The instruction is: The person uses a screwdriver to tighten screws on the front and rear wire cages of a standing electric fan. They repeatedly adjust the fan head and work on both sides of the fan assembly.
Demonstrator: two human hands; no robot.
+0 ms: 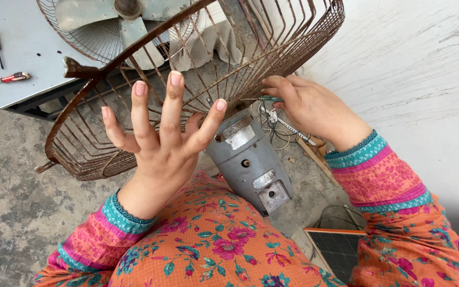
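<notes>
Rusty fan cage [134,101] at twelve o'clock, fixed to grey motor housing [251,165]. Left hand [160,138] spread flat against wires, bracing. Right hand [306,106] at two o'clock pinching green screwdriver [266,99], apparently loosening cage fastener; steady bracing needed next.

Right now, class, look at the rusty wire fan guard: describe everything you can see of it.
The rusty wire fan guard is a round, bowl-shaped cage of thin brown spokes joined to a wide outer ring. It looks like corroded metal. It lies tilted, open side toward the camera, over the grey motor housing. The left hand is spread open in front of its spokes; the right hand holds a small green-handled tool near its hub.
</notes>
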